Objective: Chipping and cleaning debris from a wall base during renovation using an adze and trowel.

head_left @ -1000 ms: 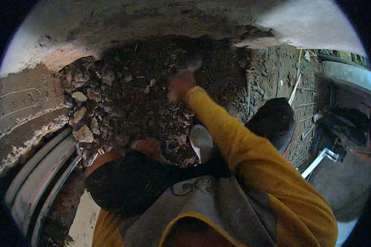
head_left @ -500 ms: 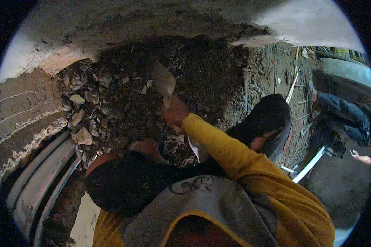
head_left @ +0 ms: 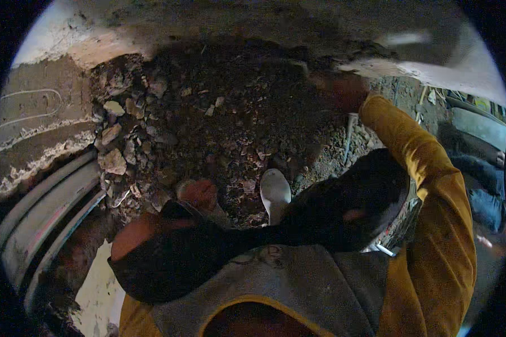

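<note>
My right hand point(head_left: 346, 91), in a yellow sleeve, is stretched out to the far right over the dark soil point(head_left: 253, 101), close under the wall's lower edge. It is blurred and in shadow. Its fingers appear closed round a trowel point(head_left: 301, 66), of which only a faint pale streak shows; the leaf-shaped blade was clearer half a second ago. My left hand is out of sight; only the yellow upper sleeve point(head_left: 139, 315) on that side shows.
Broken stones point(head_left: 113, 162) are heaped at the left beside thick curved pipes point(head_left: 53, 205). A pale wall point(head_left: 236, 22) overhangs the far side. My white shoe point(head_left: 275, 188) stands in the rubble. Another person's legs in blue trousers point(head_left: 485, 208) are at the right edge.
My right hand has swung from the middle of the soil to the far right, nearer the wall, with the trowel. The view has shifted slightly. The other person's legs have changed position.
</note>
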Motion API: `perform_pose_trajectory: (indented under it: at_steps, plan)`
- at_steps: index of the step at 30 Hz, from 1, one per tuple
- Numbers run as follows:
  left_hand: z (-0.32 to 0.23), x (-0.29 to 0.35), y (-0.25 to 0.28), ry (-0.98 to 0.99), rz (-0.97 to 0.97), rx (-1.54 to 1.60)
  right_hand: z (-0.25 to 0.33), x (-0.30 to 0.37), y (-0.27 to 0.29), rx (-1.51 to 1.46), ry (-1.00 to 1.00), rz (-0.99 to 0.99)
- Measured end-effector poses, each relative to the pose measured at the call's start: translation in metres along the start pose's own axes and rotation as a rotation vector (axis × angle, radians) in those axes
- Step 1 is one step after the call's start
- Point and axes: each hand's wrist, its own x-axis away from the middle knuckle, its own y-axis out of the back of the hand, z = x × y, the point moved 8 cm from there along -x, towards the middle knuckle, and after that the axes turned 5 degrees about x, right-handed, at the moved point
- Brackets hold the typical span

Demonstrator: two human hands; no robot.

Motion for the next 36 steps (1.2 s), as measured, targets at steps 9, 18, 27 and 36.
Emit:
perform_pose_trajectory:
  at_steps: [9,18,27,36]
  plan:
    - [-0.034,-0.005,0.046,-0.006,-0.100,-0.063,-0.034,-0.034,-0.075,-0.277,-0.422,-0.369]
    - [-0.056,-0.011,0.076,0.047,-0.072,-0.095,-0.003,-0.051,-0.041,-0.322,-0.397,-0.528]
    - [-0.051,-0.013,0.066,0.111,-0.024,-0.105,-0.024,-0.080,-0.106,-0.192,-0.323,0.037]
    - [-0.061,-0.016,0.085,0.078,-0.134,-0.095,0.080,-0.004,-0.085,-0.657,-0.223,-0.049]
